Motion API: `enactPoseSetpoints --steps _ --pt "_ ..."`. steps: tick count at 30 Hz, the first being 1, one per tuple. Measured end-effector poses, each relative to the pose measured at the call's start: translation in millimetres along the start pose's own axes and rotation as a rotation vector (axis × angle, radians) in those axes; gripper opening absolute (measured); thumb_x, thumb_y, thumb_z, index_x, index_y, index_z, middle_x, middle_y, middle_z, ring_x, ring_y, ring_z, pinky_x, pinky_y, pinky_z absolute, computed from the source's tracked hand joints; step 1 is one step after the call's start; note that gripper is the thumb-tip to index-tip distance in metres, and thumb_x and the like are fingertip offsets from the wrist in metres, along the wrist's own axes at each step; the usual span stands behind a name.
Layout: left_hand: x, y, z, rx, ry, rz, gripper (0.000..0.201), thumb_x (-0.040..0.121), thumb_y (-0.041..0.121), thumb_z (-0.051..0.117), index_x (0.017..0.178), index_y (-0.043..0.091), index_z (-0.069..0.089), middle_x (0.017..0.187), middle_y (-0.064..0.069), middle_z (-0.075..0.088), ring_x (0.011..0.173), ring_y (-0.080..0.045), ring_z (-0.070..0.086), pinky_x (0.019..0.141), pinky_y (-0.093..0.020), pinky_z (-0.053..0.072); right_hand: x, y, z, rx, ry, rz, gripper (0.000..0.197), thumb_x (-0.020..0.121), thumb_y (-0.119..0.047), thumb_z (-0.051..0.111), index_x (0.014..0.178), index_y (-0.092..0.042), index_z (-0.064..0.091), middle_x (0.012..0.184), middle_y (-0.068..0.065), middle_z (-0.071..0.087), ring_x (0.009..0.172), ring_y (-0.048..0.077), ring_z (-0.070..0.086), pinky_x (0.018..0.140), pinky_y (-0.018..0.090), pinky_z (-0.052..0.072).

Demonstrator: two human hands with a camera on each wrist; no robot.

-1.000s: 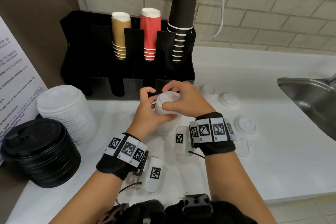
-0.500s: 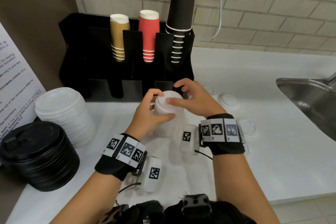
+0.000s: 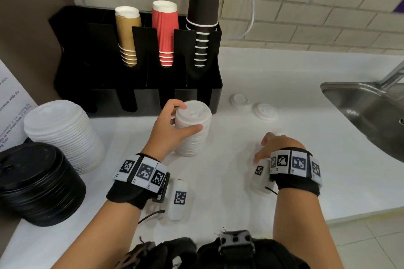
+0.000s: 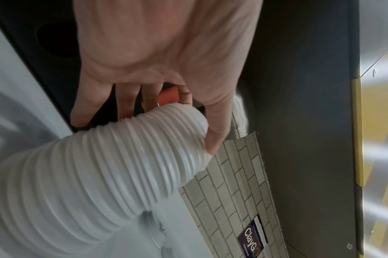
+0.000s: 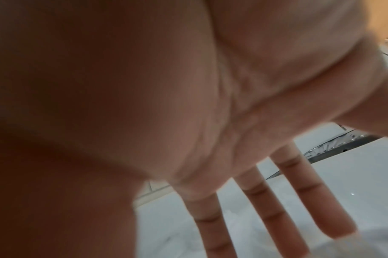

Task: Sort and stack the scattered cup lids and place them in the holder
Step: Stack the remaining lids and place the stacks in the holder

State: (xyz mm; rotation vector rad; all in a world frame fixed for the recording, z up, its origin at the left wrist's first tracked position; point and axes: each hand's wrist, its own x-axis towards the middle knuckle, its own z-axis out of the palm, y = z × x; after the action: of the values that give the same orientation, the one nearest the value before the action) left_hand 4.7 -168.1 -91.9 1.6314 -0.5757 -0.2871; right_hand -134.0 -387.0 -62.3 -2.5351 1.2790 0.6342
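The left hand [image 3: 169, 128] grips a tall stack of small white plastic cup lids [image 3: 192, 129] standing on the white counter [image 3: 295, 137] just in front of the black cup holder [image 3: 72, 54]. The right hand [image 3: 274, 146], fingers spread and straight, hovers over the counter right of that holder, two loose white lids [image 3: 253, 106] lying beyond it.

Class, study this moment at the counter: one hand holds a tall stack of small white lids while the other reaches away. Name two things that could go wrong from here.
1. The left hand alone grips the tall lid stack near its top; it could lean and topple.
2. The right hand reaches with straight fingers toward the counter; the two loose lids near the sink could be overlooked.
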Motion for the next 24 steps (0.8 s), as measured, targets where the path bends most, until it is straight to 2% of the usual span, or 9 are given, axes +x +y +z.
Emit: enactPoseSetpoints --steps 3,6,11,13,15,18,20,22,24 --pt "-1 -1 1 0.002 0.004 -0.002 0.048 0.074 0.014 0.083 0.106 0.027 0.049 0.111 0.021 0.053 0.105 0.000 0.051 0.083 -0.019 0.043 0 -1 6 -0.035 -0.004 -0.006 0.062 0.080 -0.033 0.073 0.132 -0.015 0.045 0.127 0.013 0.052 0.115 0.031 0.054 0.089 0.037 0.049" --pt "-2 -2 3 0.001 0.021 -0.006 0.046 0.075 0.017 0.082 0.107 0.025 0.049 0.109 0.023 0.053 0.103 0.003 0.050 0.083 -0.020 0.043 2 -2 8 -0.003 -0.017 -0.028 0.064 0.076 -0.034 0.076 0.130 -0.018 0.045 0.125 0.011 0.051 0.114 0.032 0.052 0.088 0.037 0.048" --pt "-1 -3 4 0.028 0.043 0.011 0.046 0.074 0.018 0.083 0.104 0.026 0.050 0.110 0.022 0.054 0.104 0.003 0.050 0.079 -0.015 0.041 6 -7 -3 0.206 0.008 -0.144 0.052 0.075 -0.037 0.071 0.120 -0.025 0.047 0.105 0.002 0.047 0.089 0.022 0.050 0.062 0.029 0.039" --pt "-2 -4 5 0.026 0.050 0.011 0.046 0.074 0.017 0.084 0.104 0.027 0.050 0.112 0.021 0.053 0.105 0.003 0.050 0.079 -0.015 0.041 6 -12 -11 0.401 0.001 -0.268 0.047 0.077 -0.035 0.070 0.117 -0.026 0.047 0.109 0.003 0.048 0.090 0.022 0.057 0.071 0.037 0.051" --pt "-2 -5 6 0.035 0.055 0.018 0.047 0.073 0.017 0.084 0.102 0.030 0.049 0.116 0.014 0.054 0.108 -0.003 0.051 0.080 -0.017 0.041 1 -21 -18 0.634 0.068 -0.444 0.043 0.076 -0.028 0.072 0.113 -0.028 0.049 0.114 0.005 0.047 0.094 0.023 0.058 0.079 0.041 0.056" --pt "-3 -5 8 0.063 0.060 0.031 0.048 0.072 0.017 0.085 0.100 0.032 0.049 0.121 0.006 0.053 0.109 -0.009 0.051 0.084 -0.020 0.042 -13 -46 -26 0.861 0.201 -0.676 0.041 0.070 -0.026 0.073 0.106 -0.029 0.052 0.113 0.003 0.050 0.093 0.020 0.056 0.074 0.035 0.056" --pt "-4 -4 8 0.072 0.066 0.042 0.049 0.070 0.017 0.086 0.102 0.029 0.050 0.118 0.008 0.055 0.107 -0.007 0.052 0.083 -0.016 0.041 -20 -64 -27 0.903 0.267 -0.783 0.038 0.071 -0.021 0.073 0.102 -0.027 0.053 0.109 0.000 0.055 0.092 0.014 0.055 0.076 0.026 0.051" --pt "-4 -3 8 0.058 0.071 0.042 0.057 0.068 0.015 0.087 0.109 0.025 0.048 0.113 0.013 0.055 0.103 0.001 0.052 0.079 -0.009 0.040 -24 -81 -25 0.839 0.327 -0.866 0.037 0.073 -0.014 0.075 0.102 -0.022 0.053 0.105 -0.001 0.057 0.092 0.011 0.054 0.077 0.017 0.045" --pt "-4 -1 9 0.024 0.086 0.009 0.074 0.067 0.014 0.088 0.122 0.024 0.042 0.111 0.016 0.052 0.100 0.005 0.052 0.073 -0.002 0.041 -25 -94 -22 0.741 0.361 -0.913 0.039 0.072 -0.016 0.076 0.104 -0.016 0.055 0.104 0.002 0.059 0.095 0.014 0.055 0.080 0.021 0.045"
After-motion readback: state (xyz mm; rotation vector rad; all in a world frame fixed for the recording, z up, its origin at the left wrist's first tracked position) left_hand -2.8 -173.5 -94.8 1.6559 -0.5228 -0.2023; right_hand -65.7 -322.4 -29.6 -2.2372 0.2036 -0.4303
